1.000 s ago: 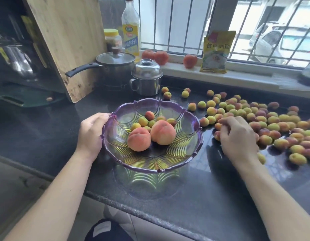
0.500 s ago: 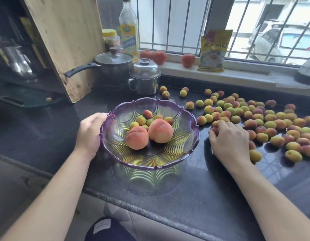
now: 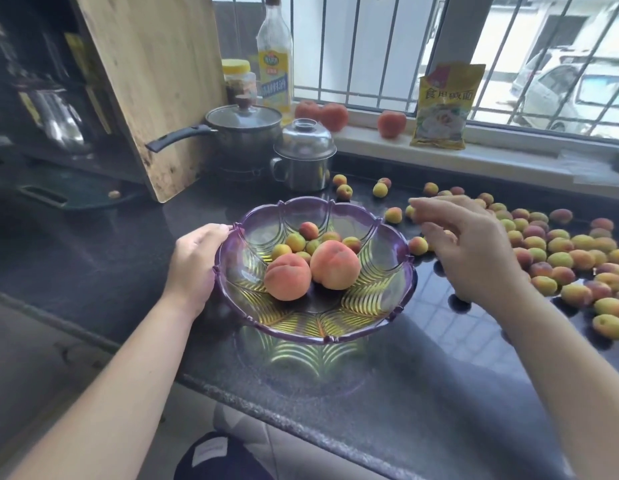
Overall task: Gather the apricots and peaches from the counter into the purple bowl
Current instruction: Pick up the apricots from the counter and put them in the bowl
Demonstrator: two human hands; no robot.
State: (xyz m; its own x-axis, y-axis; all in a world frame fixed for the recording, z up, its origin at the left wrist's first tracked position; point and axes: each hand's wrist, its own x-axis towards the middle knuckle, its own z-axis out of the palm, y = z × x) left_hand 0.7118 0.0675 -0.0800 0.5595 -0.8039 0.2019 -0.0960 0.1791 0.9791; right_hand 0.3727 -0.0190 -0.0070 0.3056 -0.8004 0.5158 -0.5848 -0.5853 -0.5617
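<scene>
We see two bare forearms without sleeves, no rings or watch on our hands, left hand (image 3: 193, 265) and right hand (image 3: 471, 251).

My raised right hand (image 3: 469, 245) covers several of the small yellow-red apricots (image 3: 557, 259) near the dark stone counter (image 3: 439, 393)'s back edge, and I cannot tell whether its curled fingers hold any. The picture's right edge cuts off the spread. The dark shelf (image 3: 41, 98) at far left is blurred.
</scene>
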